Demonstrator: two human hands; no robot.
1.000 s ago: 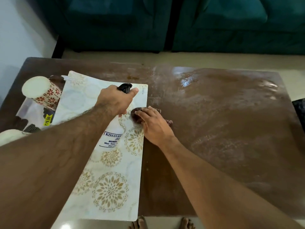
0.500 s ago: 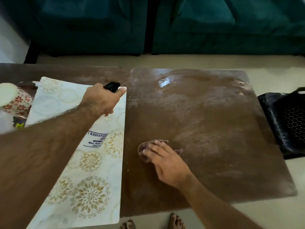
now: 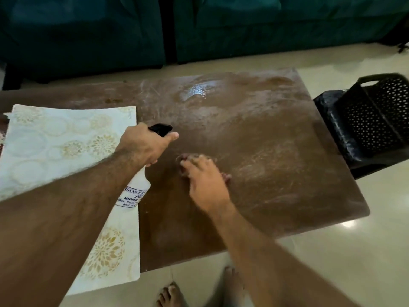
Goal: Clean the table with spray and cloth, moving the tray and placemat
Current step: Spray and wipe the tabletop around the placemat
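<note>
- On the brown worktop (image 3: 265, 151), right hand (image 3: 207, 182) presses flat, fingers (image 3: 188, 166) spread, on the dark cloth (image 3: 226, 177).
- Left hand (image 3: 143, 145) grips the spray bottle (image 3: 136, 191), tilted over the placemat's edge.
- Floral placemat (image 3: 55, 140) lies on the left side.
- Wet patch (image 3: 195, 90) glistens at the far edge.

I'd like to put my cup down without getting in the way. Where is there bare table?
The bare brown stretch of table between the right hand and the black basket is free, though smeared. Near the left hand with its spray bottle, cloth and placemat, it is crowded.
</note>
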